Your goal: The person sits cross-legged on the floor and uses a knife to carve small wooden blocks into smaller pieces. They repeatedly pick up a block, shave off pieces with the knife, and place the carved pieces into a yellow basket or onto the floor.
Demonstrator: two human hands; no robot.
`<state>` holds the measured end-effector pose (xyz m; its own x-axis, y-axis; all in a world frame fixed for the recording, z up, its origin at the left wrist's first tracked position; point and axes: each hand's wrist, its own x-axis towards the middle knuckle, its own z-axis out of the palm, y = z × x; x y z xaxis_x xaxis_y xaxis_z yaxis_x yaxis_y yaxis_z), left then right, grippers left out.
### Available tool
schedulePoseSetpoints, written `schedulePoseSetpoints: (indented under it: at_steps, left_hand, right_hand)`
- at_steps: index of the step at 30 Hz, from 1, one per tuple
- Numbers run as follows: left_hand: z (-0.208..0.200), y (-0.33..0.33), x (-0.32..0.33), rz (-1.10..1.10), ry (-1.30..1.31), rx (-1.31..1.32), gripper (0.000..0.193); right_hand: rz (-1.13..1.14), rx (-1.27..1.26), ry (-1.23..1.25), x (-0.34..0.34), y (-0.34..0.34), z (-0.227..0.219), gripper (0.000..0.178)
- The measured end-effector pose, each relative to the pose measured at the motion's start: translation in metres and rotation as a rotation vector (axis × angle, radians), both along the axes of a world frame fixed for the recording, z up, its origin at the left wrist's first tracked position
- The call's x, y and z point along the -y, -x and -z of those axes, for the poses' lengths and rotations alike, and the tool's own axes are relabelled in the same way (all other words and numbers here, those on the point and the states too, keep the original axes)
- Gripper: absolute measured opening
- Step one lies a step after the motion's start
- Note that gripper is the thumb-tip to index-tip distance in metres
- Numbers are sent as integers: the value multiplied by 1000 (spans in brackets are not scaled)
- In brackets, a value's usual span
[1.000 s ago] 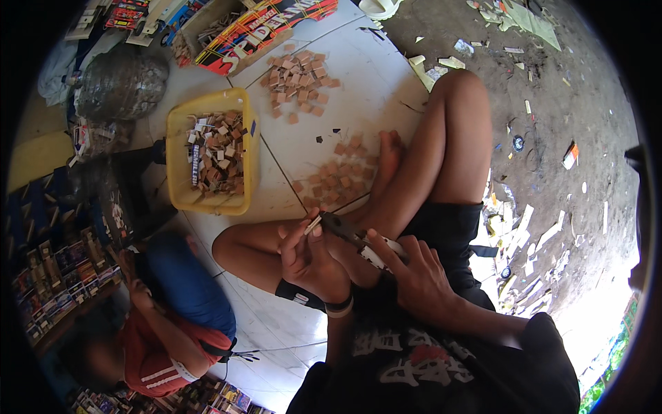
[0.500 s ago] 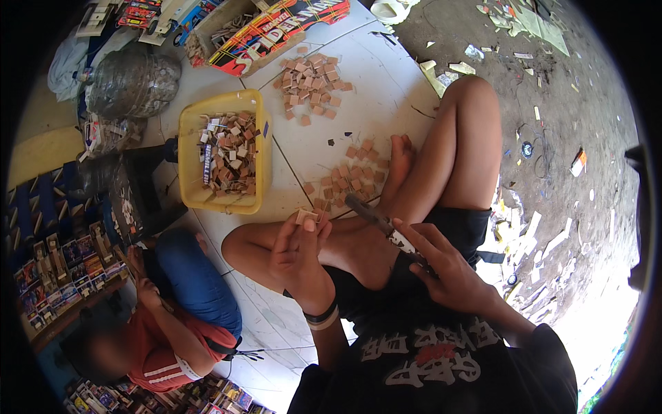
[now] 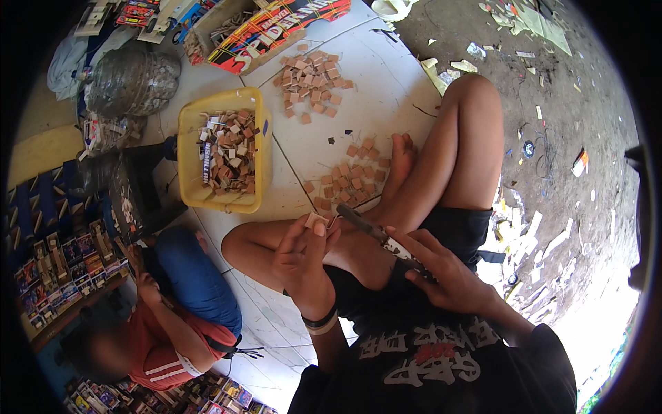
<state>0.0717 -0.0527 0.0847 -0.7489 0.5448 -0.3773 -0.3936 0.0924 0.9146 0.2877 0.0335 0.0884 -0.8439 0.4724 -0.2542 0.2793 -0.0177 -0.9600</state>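
Note:
My left hand (image 3: 303, 255) pinches a small square wooden tile (image 3: 316, 220) between thumb and fingers, above my bent leg. In my right hand (image 3: 441, 265) is a long dark grey tool (image 3: 362, 224) with a white, patterned middle part; its exact kind is unclear. The tool's dark tip points at the tile and lies close beside it; whether they touch I cannot tell. Just beyond my hands, loose wooden tiles (image 3: 352, 178) are scattered on the floor by my foot. Another heap of tiles (image 3: 310, 79) lies farther off.
A yellow tub (image 3: 261, 148) at the left holds many tiles and thin pieces. Behind it stand a large clear plastic bottle (image 3: 134, 83) and a colourful printed box (image 3: 276, 34). A co-worker in a red shirt (image 3: 169, 345) sits at lower left. Scraps litter the grey ground (image 3: 552, 165) on the right.
The tile in my left hand has moved slightly right and down. My right hand has shifted the tool a little left and down, bringing its tip nearer the tile.

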Motion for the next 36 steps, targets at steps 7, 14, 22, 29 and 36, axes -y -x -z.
schedulePoseSetpoints:
  at_steps: [7, 14, 22, 29, 36]
  left_hand:
    - [0, 2, 3, 7, 5, 5, 30]
    - [1, 3, 5, 28, 1, 11, 30]
    - [-1, 3, 8, 11, 29, 25, 31]
    - [-1, 4, 10, 0, 11, 40, 30]
    - [4, 3, 11, 15, -74, 92, 34]
  right_hand:
    - [-7, 0, 7, -1, -1, 0, 83]
    - [-18, -6, -56, 1, -1, 1, 82]
    - [-14, -3, -10, 4, 1, -1, 82]
    - [-21, 6, -7, 6, 3, -4, 80]
    - [-26, 40, 23, 6, 5, -7, 80]
